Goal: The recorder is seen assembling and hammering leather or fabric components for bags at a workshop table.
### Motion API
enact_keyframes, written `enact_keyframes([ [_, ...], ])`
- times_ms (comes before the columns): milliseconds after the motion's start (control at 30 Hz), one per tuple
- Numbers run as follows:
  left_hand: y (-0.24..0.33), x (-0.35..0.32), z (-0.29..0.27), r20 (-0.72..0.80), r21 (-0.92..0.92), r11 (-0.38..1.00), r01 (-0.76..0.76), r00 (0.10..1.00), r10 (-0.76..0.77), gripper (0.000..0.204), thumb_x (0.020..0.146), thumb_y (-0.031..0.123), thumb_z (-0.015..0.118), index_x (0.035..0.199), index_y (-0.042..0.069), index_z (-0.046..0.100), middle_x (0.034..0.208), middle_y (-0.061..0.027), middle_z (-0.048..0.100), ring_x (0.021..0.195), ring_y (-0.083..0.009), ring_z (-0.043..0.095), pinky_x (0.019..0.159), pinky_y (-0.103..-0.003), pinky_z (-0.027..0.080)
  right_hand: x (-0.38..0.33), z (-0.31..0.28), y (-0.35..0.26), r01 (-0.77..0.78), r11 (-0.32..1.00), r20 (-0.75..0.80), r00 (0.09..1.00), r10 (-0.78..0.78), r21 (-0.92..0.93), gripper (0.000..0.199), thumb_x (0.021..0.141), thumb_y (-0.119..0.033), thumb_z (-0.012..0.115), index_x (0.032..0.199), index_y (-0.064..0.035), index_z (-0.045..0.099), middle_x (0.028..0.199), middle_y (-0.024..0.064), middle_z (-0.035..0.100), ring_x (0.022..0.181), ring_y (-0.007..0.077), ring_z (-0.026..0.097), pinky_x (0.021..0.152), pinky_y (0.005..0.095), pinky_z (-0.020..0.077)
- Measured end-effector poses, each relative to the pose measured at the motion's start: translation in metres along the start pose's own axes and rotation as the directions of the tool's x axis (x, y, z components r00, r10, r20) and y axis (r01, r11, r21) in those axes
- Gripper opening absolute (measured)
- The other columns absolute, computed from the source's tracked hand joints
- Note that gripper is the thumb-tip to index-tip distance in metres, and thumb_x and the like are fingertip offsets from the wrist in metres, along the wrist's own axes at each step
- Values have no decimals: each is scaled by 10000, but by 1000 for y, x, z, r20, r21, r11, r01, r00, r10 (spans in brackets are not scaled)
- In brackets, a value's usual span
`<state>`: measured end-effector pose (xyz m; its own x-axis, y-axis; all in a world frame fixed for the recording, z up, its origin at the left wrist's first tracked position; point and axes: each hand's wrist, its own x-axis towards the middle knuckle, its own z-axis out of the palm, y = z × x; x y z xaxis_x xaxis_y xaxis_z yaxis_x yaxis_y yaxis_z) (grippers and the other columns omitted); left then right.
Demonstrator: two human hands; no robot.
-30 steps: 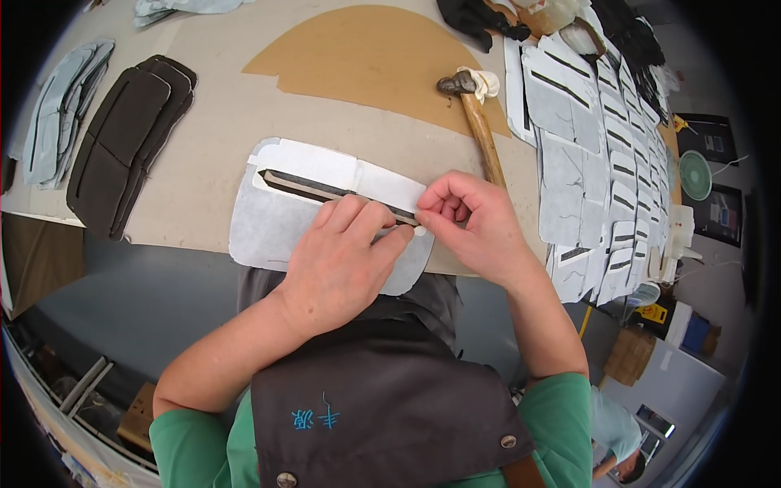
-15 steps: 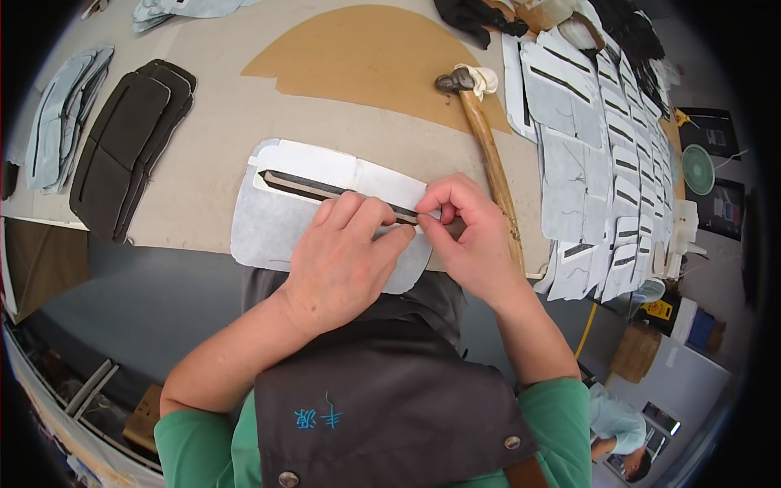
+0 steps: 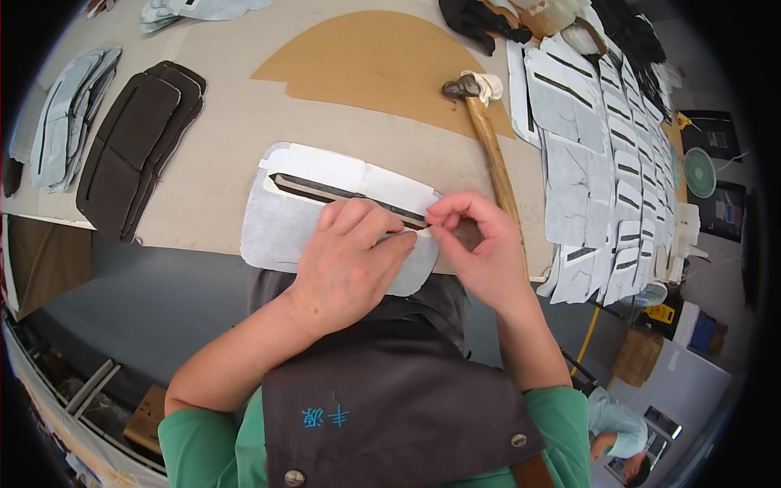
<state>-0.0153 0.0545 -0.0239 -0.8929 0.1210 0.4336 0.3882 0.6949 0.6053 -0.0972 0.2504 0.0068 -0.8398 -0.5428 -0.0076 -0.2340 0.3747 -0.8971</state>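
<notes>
A pale grey-white backed fabric panel [image 3: 272,224] lies at the table's front edge, its lower part overhanging toward my lap. A long dark slot [image 3: 313,189] with a beige strip inside runs across it, framed by a white band. My left hand [image 3: 348,264] rests on the panel, its fingers bent and its thumb and forefinger drawn together at the slot's lower edge. At the slot's right end my right hand [image 3: 486,252] pinches with thumb and forefinger. What lies between those fingertips is too small to make out.
Right of my hands lies a wooden-handled hammer [image 3: 495,154], white cloth by its head. Behind is a tan half-round sheet [image 3: 370,61]. Dark panels [image 3: 130,150] and pale panels [image 3: 69,118] are stacked left; rows of slotted panels [image 3: 573,167] cover the right. Another person [image 3: 614,423] is lower right.
The right hand's fingers have opened into a rounder pinch and shifted slightly right at the slot's end. The left hand keeps its place on the panel. The whole view has shifted slightly.
</notes>
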Motion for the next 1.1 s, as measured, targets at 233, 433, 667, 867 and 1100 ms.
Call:
enact_keyframes([
  [233, -2, 1, -6, -42, -59, 998, 1, 999, -3, 204, 756, 46, 831, 937, 92, 747, 1018, -1, 655, 978, -240, 593, 858, -388, 418, -2, 5, -2, 82, 981, 13, 997, -81, -173, 309, 824, 69, 695, 1082, -99, 705, 982, 15, 713, 842, 199, 604, 791, 329, 517],
  [433, -9, 1, -14, -40, -16, 999, 44, 998, -44, 257, 751, 37, 830, 989, 92, 749, 1030, -10, 661, 980, -252, 594, 859, -398, 428, 2, 8, -3, 128, 974, 53, 991, -120, -188, 353, 801, 94, 665, 1093, -100, 703, 977, 16, 713, 851, 208, 608, 778, 329, 508],
  [667, -5, 3, -15, 27, 34, 997, 70, 997, -71, 298, 795, 60, 808, 1088, 96, 759, 1011, -16, 659, 966, -260, 588, 838, -401, 442, 9, -1, 0, 216, 950, 143, 972, -186, -227, 304, 781, 95, 648, 1015, -96, 679, 875, 34, 665, 856, 253, 610, 806, 381, 476],
  [867, -6, 2, -13, 32, 83, 995, 46, 998, -48, 275, 809, 75, 805, 1080, 100, 760, 1017, -13, 663, 972, -258, 589, 841, -399, 445, 12, -10, 10, 373, 887, 225, 921, -318, -274, 281, 745, 90, 662, 947, -106, 663, 849, 39, 639, 877, 289, 606, 857, 413, 445],
  [1100, -14, -9, -23, -19, -11, 1000, 10, 1000, -10, 214, 788, 66, 824, 990, 102, 764, 978, -2, 669, 948, -251, 597, 850, -382, 438, 3, -11, 19, 216, 976, 46, 976, -214, -28, 255, 788, 97, 674, 985, -66, 675, 919, 72, 674, 937, 249, 651, 872, 363, 512],
])
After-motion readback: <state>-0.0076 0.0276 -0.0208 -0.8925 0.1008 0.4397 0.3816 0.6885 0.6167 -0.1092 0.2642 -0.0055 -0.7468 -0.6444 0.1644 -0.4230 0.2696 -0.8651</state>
